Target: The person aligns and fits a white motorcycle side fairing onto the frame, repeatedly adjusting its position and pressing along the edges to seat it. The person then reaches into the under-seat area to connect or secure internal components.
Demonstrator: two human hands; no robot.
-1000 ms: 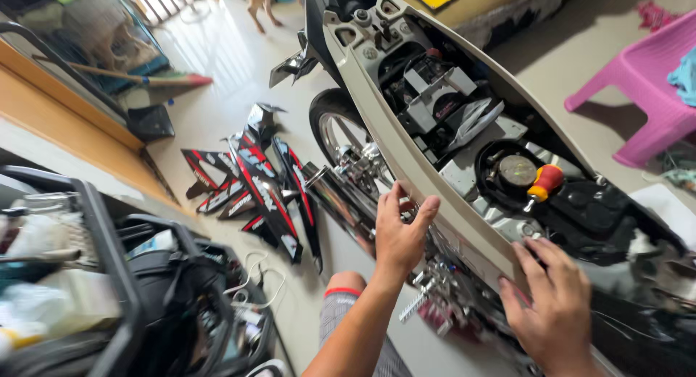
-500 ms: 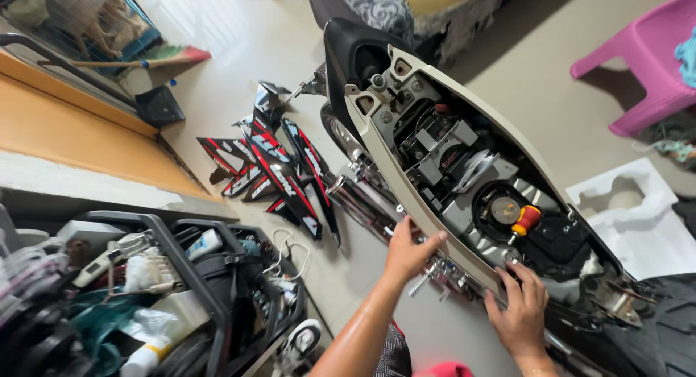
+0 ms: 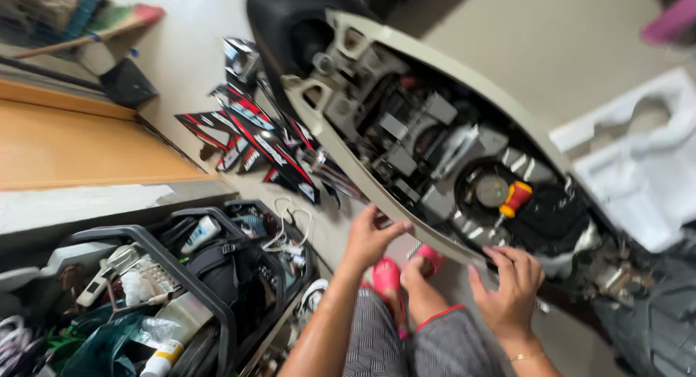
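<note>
Both hands have slid along the beige plastic scooter body shell [image 3: 449, 246]: left hand [image 3: 371, 235] pinches its lower edge, right hand [image 3: 511, 290] presses spread fingers there (red-handled screwdriver [image 3: 513, 201] lies inside).

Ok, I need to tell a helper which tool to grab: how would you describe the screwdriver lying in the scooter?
Find the cream-rimmed open scooter body. Inside, a round black well sits just above the right hand. The stubby screwdriver lies there; its red-and-yellow handle is the only bright thing among grey parts.

blur: whole view | cut off: purple stool [image 3: 670, 18], top-right edge | hidden: left hand [image 3: 371, 239] fingertips under scooter frame [image 3: 377, 196]
</note>
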